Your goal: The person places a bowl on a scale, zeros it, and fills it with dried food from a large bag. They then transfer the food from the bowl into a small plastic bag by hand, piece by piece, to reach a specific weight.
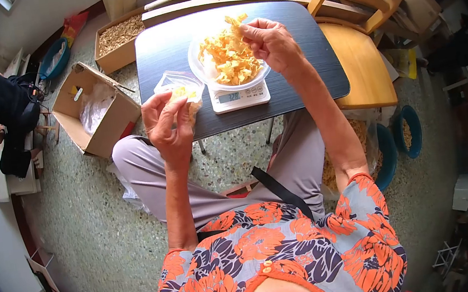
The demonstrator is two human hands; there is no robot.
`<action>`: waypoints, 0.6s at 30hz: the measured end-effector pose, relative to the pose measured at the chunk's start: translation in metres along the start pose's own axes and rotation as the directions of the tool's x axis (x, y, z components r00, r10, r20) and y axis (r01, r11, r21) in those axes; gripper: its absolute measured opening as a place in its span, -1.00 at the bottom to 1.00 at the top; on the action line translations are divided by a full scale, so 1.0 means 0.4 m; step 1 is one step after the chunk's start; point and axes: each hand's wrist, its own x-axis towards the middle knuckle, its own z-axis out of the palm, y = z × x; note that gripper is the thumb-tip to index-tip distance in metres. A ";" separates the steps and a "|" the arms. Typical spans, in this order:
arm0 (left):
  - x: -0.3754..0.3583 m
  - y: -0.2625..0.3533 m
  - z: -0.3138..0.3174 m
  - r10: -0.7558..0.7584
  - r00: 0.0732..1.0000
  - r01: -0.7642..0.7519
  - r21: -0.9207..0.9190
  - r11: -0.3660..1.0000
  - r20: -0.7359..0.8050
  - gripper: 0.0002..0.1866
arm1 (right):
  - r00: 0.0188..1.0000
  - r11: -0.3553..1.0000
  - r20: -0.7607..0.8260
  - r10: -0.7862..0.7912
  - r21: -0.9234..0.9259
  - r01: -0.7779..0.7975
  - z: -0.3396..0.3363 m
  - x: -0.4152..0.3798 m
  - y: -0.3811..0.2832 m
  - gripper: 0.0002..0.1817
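Note:
A white bowl (196, 64) heaped with yellow dried pieces (227, 59) rests on a white digital scale (239, 97) on the dark table. At the bowl's upper right, my right hand (272, 41) pinches some of the yellow pieces above the heap. Left of the scale, my left hand (169, 119) is closed on a clear plastic bag (179, 82), which has a few yellow pieces inside. The scale's display is lit, and it seems to read 328.
The dark table (318, 71) stands before my knees. A wooden chair (362, 72) is at its right. On the left are a cardboard box (116, 111) and a tray of brown pieces (120, 36). Blue basins (407, 131) stand on the floor at right. Another person (9, 103) sits at far left.

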 end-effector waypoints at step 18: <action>-0.009 -0.042 0.018 -0.039 0.999 0.037 -0.137 0.990 -0.008 -0.79 | 0.995 0.898 0.013 0.104 0.429 -0.099 0.043 -0.002 0.032 -0.85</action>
